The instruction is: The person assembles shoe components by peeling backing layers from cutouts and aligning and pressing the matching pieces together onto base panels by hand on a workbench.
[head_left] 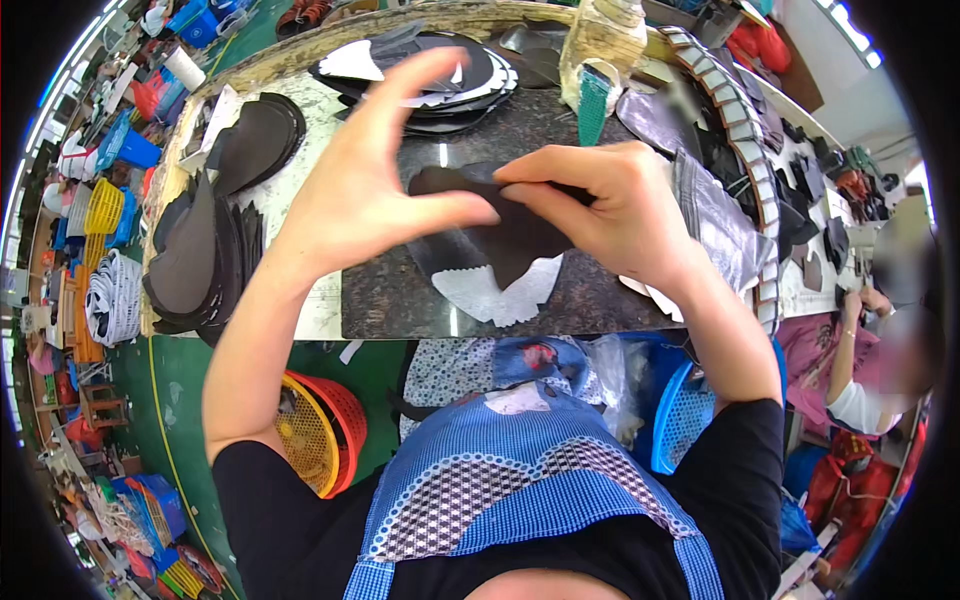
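My right hand (625, 205) pinches a dark brown, flat shoe-upper piece (520, 240) by its upper edge, between thumb and fingers. The piece hangs above a dark stone slab (385, 310). My left hand (365, 195) is raised at its left side, thumb and fingers wide apart in a C shape. The left thumb tip overlaps the brown piece in view; whether it touches cannot be made out. Partly hidden below lies a glossy black piece with a pale, jagged-edged lining (495, 292) on the slab.
Stacks of dark cut pieces (195, 260) stand left, and black-and-white pieces (440, 80) lie behind. A crusted container (605, 40) with a green brush (593, 105) stands at the back. A segmented belt (735, 110) curves along the right. Yellow (305, 440) and blue baskets (685, 410) stand below. Another person (860, 350) sits right.
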Demonstrator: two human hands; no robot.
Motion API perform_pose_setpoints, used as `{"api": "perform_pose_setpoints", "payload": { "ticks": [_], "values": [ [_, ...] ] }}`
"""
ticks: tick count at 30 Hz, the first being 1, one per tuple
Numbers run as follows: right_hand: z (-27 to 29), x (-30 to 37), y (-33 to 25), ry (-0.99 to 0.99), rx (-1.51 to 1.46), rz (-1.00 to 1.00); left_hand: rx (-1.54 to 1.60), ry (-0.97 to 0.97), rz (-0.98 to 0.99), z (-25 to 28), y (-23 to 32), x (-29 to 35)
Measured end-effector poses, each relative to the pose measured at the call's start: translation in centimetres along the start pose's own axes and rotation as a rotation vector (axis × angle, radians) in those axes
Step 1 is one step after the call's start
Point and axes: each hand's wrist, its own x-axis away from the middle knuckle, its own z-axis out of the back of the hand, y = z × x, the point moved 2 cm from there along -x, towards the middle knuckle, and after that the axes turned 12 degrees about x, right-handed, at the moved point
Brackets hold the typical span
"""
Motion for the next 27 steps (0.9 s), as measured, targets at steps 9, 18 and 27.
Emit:
{"api": "perform_pose_setpoints", "payload": {
  "ticks": [9,18,27],
  "values": [
    [-6.7,8.7,9.2,0.120,-2.280,-0.364,0.832,-0.098,0.727,-4.5,-1.0,-4.8],
    [-5.2,9.3,5.7,0.265,-0.716,-0.714,1.475,0.296,1.103,-6.4,-4.2,5.5],
    [-2.3,6.9,3.5,0.251,-0.131,-0.317,0.595,0.375,0.344,-4.9,-1.8,8.3]
  ]
}}
